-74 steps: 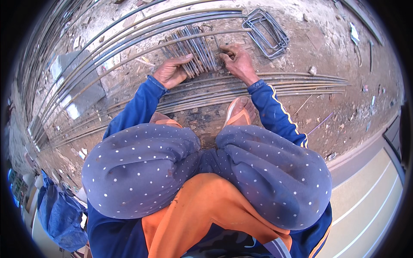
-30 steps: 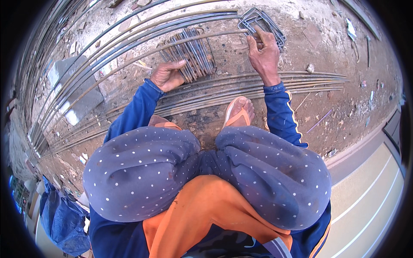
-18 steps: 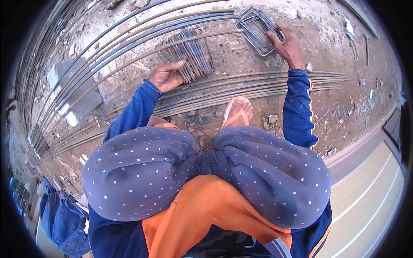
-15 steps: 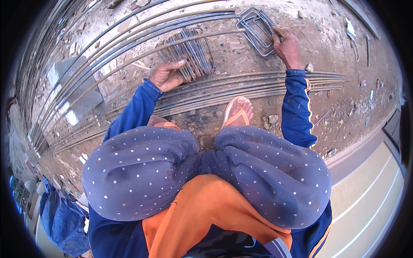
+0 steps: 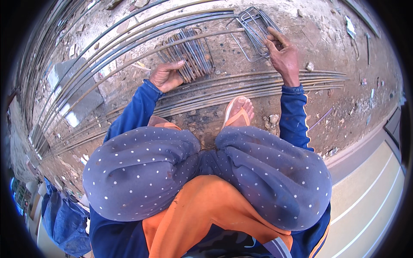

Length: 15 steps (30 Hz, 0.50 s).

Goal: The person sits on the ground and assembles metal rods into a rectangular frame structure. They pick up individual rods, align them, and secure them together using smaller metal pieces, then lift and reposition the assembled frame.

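Note:
My left hand (image 5: 167, 77) grips the near left edge of a bundle of rectangular steel stirrups (image 5: 198, 56), thumb up and the other fingers mostly hidden. The bundle stands in a row under a long rod that crosses over it. Further right, a few more stirrups (image 5: 254, 30) lie loosely overlapped by the ends of the long rods. My right hand (image 5: 284, 56) is at their right corner, thumb and forefinger slightly apart with nothing visible clasped between them. Whether the fingertips touch the stirrups is hard to tell.
Long steel rods (image 5: 129, 47) curve in from the left, and more rods (image 5: 258, 84) lie between my feet and hands. A grey block (image 5: 79, 92) sits beneath the rods on the left. Rubble (image 5: 272, 121) lies by my right foot; a hammer-like tool (image 5: 368, 49) lies far right.
One stirrup has shifted left and spread apart from the others at the rod ends. My right hand has moved slightly left and its fingers have loosened. My left hand stays put.

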Motion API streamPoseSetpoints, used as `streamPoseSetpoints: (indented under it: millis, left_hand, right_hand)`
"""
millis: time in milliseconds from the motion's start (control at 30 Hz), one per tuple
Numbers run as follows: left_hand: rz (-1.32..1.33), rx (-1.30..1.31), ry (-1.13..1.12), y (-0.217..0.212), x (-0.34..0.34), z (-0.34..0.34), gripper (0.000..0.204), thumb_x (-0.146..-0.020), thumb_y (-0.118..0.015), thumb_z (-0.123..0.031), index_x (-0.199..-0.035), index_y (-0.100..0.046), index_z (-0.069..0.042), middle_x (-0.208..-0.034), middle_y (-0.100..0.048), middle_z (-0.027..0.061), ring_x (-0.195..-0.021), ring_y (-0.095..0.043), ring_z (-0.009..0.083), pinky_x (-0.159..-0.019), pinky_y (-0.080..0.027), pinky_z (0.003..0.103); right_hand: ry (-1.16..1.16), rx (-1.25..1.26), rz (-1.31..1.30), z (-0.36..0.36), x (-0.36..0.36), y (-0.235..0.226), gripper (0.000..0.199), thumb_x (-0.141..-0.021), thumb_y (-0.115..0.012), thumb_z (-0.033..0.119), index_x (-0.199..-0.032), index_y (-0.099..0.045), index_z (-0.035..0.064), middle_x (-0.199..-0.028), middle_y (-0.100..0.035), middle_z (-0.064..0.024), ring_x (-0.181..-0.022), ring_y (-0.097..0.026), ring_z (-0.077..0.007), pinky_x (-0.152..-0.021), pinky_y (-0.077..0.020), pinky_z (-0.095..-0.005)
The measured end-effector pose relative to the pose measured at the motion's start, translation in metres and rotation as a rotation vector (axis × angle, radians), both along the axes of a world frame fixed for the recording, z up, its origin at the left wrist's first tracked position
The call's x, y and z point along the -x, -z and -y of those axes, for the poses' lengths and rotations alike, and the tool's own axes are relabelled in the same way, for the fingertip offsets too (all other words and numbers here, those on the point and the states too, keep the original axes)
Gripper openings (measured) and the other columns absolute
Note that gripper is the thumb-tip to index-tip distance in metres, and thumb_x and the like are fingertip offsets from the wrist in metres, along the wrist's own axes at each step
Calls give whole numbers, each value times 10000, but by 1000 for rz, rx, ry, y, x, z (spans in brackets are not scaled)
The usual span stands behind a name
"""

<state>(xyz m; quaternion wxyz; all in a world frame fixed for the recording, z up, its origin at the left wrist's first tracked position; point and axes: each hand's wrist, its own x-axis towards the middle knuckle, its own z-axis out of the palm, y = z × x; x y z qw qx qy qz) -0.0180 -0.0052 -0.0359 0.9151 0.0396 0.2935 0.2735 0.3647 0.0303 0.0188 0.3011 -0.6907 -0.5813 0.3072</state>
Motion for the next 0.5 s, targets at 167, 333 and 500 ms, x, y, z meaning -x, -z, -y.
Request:
streamPoseSetpoints:
  millis: [167, 333, 500]
  left_hand:
    - [14, 13, 12, 2, 1, 0, 386, -943, -685, -184, -1297, -622, -43, -1351, -624, 139, -1303, -556, 284, -1175, -359, 508]
    - [-10, -6, 10, -7, -2, 0, 424, -947, -685, -189, -1332, -593, -40, -1387, -601, 144, -1318, -545, 280, -1186, -349, 495]
    - [-30, -12, -2, -2, -1, 2, 488, -949, -683, -191, -1386, -541, -29, -1410, -582, 149, -1332, -532, 285, -1191, -340, 497]
  right_hand:
    - [12, 129, -155, 14, 26, 6, 381, -884, -746, 137, -1261, -713, 90, -1005, -725, -32, -808, -649, -108, -727, -556, -284]
    - [-169, 163, -211, 14, 29, -8, 349, -903, -708, 126, -1250, -716, 86, -1249, -673, -86, -852, -665, -114, -743, -584, -293]
    - [-252, 239, -400, 10, 33, -17, 308, -880, -675, 59, -1180, -740, 77, -1376, -620, -104, -945, -690, -183, -815, -601, -346]
